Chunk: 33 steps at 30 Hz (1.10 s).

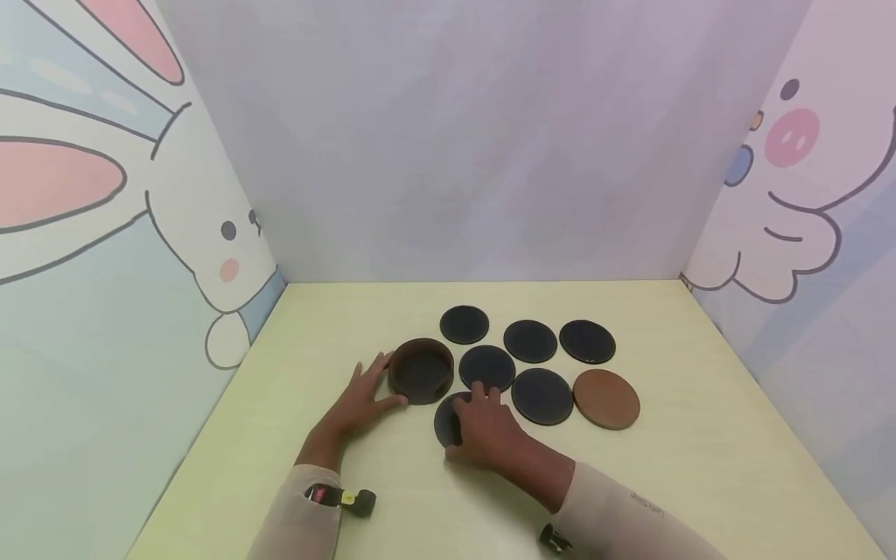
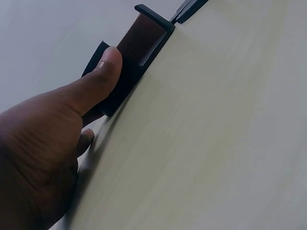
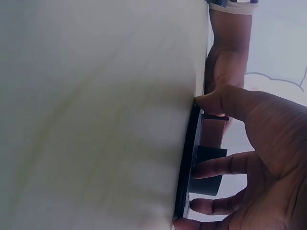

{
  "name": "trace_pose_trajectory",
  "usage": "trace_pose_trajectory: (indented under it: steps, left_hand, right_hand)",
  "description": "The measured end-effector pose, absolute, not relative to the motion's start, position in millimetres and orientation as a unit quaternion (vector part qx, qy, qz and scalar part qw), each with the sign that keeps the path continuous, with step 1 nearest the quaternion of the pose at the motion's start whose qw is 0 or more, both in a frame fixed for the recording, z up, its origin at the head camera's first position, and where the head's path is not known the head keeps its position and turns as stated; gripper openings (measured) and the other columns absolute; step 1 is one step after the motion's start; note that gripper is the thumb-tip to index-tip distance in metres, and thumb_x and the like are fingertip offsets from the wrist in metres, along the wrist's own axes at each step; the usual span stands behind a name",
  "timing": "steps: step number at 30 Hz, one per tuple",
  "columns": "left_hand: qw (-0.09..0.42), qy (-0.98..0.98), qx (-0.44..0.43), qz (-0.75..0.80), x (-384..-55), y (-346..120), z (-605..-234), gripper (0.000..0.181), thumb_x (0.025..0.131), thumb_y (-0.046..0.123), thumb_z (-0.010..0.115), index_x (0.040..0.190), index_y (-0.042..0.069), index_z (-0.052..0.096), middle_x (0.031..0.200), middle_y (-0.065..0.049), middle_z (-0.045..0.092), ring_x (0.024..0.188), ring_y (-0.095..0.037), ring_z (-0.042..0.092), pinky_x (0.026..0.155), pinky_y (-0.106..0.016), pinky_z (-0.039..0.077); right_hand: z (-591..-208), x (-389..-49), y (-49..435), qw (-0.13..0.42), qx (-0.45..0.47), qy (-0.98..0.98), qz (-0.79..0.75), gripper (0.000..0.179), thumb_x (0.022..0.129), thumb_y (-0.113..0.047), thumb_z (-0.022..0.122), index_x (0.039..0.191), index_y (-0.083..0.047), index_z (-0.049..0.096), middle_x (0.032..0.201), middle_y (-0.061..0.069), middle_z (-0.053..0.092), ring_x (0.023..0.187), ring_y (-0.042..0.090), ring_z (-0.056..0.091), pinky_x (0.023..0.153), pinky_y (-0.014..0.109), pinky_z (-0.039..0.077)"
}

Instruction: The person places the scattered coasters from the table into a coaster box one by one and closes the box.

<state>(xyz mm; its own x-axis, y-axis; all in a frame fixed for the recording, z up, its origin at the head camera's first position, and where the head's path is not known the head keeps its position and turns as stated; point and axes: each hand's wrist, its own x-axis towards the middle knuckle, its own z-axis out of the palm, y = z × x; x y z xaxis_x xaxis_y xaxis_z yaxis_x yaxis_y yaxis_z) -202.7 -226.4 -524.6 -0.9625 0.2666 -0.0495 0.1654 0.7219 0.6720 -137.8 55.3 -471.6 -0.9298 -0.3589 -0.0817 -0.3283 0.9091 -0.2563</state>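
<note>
A round brown-and-black coaster holder [image 1: 422, 378] [image 2: 144, 40] stands on the table, its inside dark. My left hand [image 1: 358, 403] [image 2: 53, 129] grips its left side, the thumb along the near wall and fingers farther round. Just right of the holder lies a black round coaster [image 1: 446, 426] [image 3: 186, 167], partly covered by my right hand [image 1: 488, 429] [image 3: 273, 158]. Thumb and fingertips of that hand hold the coaster by its edges, low at the table surface. Behind the coaster, the right wrist view also shows the holder [image 3: 208, 167].
Several black coasters, among them a near one [image 1: 542, 397] and a back one [image 1: 464, 324], lie flat right of and behind the holder. A brown coaster [image 1: 606, 399] is at the right end. Printed walls enclose the pale table [image 1: 686, 467] at the back and sides.
</note>
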Motion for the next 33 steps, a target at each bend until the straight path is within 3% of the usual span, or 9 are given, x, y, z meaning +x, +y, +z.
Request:
trace_pose_trajectory:
  steps: [9, 24, 33]
  left_hand:
    - [0.068, 0.926, 0.123, 0.349, -204.4, -226.0, -524.1, 0.104, 0.091, 0.067, 0.079, 0.175, 0.033, 0.027, 0.184, -0.01, 0.022, 0.171, -0.051, -0.002, 0.136, -0.076, 0.003]
    - [0.071, 0.926, 0.128, 0.348, -203.4, -226.4, -525.2, 0.103, 0.093, 0.066, 0.077, 0.175, 0.032, 0.025, 0.184, -0.007, 0.024, 0.172, -0.045, -0.001, 0.138, -0.072, -0.001]
    - [0.061, 0.923, 0.135, 0.355, -203.4, -227.1, -526.1, 0.102, 0.092, 0.068, 0.077, 0.174, 0.036, 0.026, 0.183, -0.005, 0.027, 0.173, -0.045, 0.0, 0.138, -0.073, -0.001]
  right_hand:
    - [-468.2, -136.8, 56.1, 0.075, -0.183, 0.973, -0.121, 0.081, 0.073, -0.051, 0.094, 0.141, -0.013, 0.069, 0.123, 0.019, 0.056, 0.112, 0.034, 0.053, 0.077, 0.046, 0.062]
    - [-469.4, -137.1, 59.4, 0.035, -0.22, 0.973, -0.058, 0.079, 0.072, -0.06, 0.088, 0.131, -0.01, 0.076, 0.115, 0.018, 0.06, 0.104, 0.03, 0.05, 0.073, 0.041, 0.059]
    - [-465.2, -138.4, 63.7, 0.024, -0.227, 0.972, -0.059, 0.08, 0.074, -0.062, 0.084, 0.137, -0.013, 0.075, 0.117, 0.018, 0.059, 0.105, 0.03, 0.049, 0.068, 0.039, 0.058]
